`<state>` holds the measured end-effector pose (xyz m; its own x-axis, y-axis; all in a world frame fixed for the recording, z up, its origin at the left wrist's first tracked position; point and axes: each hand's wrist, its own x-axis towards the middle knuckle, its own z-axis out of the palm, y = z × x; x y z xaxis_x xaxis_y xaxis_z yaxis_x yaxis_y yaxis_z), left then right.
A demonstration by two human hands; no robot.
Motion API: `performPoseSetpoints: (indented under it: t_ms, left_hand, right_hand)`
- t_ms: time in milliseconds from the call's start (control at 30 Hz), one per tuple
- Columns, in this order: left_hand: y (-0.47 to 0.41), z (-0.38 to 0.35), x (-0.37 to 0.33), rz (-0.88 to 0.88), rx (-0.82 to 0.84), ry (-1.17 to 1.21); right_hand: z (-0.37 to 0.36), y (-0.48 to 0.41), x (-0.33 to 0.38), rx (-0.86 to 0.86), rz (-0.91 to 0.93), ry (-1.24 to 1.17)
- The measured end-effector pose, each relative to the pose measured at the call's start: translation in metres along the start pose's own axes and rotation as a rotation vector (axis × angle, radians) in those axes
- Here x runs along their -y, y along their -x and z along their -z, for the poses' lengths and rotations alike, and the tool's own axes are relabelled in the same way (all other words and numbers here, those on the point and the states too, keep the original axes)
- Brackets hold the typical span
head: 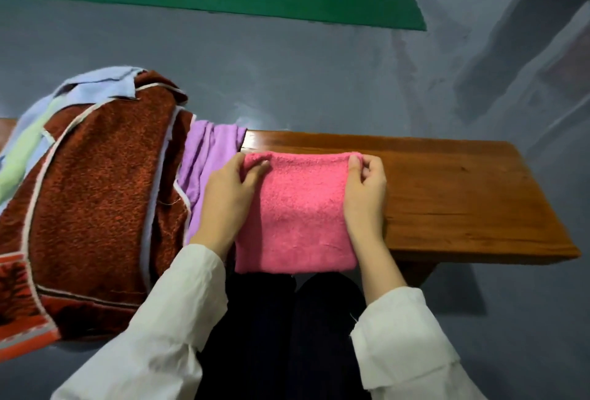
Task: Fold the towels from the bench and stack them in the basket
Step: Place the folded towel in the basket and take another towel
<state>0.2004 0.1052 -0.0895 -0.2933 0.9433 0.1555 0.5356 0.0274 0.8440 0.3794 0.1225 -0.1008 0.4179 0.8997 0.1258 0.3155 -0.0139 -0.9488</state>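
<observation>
I have the pink towel (297, 211) lying between my two hands on the tabletop (463, 195), folded to a neat rectangle, its near edge hanging just over the front of the wood above my knees. My left hand (233, 189) has its fingers curled onto the far left corner, pinching up a small roll of terry. My right hand (367, 189) nips the far right corner between thumb and fingers. Both wrists lie along the towel's side edges.

The cloth looks light, soft and thick-piled, so I judge it will sag and lose its shape if lifted by one point. The layers could also slide apart, since nothing holds them but friction. The corners I have now are the right hold for another fold towards me. To carry it, I would rather slip flat fingers under both sides and support the whole packet.

Left of my left hand, and touching it, a purple towel (204, 157) peeks from under a big rust-brown towel (95, 192). A pale blue towel (95, 83) and a light green towel (22, 160) lie heaped beyond. These remain unfolded. The brown one looks much heavier and will want a wide grip. I cannot see the basket from here.
</observation>
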Motion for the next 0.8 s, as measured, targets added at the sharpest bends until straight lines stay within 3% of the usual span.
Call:
performPoseSetpoints:
  t_ms: [500,667,800]
  left_hand:
    - [-0.033,-0.024,0.028,0.173,0.119,-0.280]
    - [-0.022,-0.016,0.024,0.169,0.168,-0.309]
    - [0.001,-0.010,0.019,0.313,0.166,-0.536]
  right_hand:
    - [-0.020,-0.023,-0.021,0.110,-0.103,0.290]
    - [0.001,-0.010,-0.003,0.261,-0.186,0.615]
    - [0.008,0.013,0.004,0.398,-0.240,0.824]
